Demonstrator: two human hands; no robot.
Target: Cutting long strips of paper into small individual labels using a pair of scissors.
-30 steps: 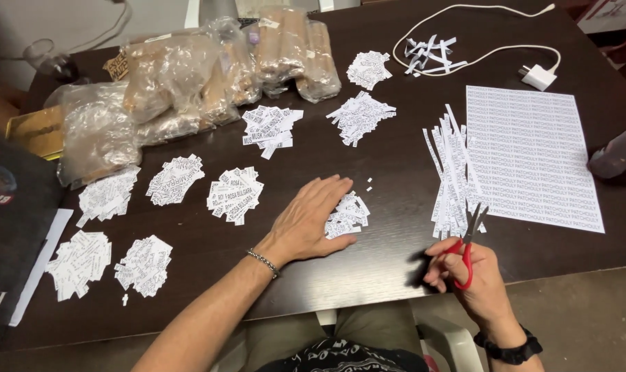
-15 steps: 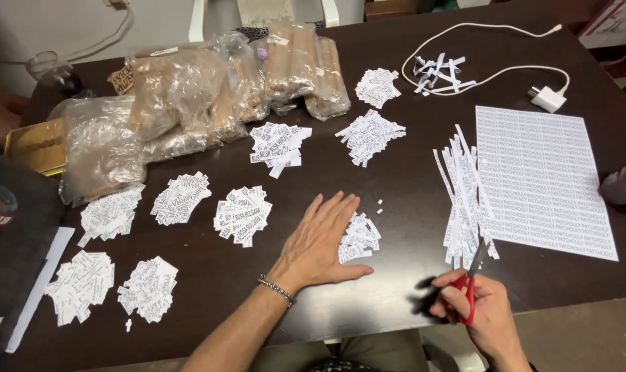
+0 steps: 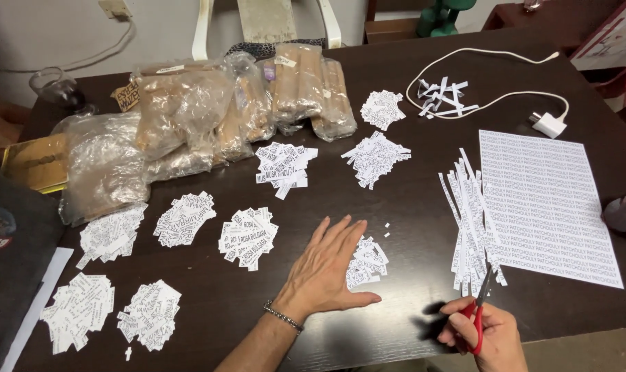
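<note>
Scissors (image 3: 480, 308) upright in right hand (image 3: 484, 336), fingers gripping handles, tips up-right; left hand (image 3: 327, 269) flat, open.

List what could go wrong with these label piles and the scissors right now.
The left hand lies flat half over a small pile of cut slips; sliding it could scatter them into neighbouring piles. The red-handled scissors in the right hand point at the cut strips; a careless move might knock them askew.
</note>
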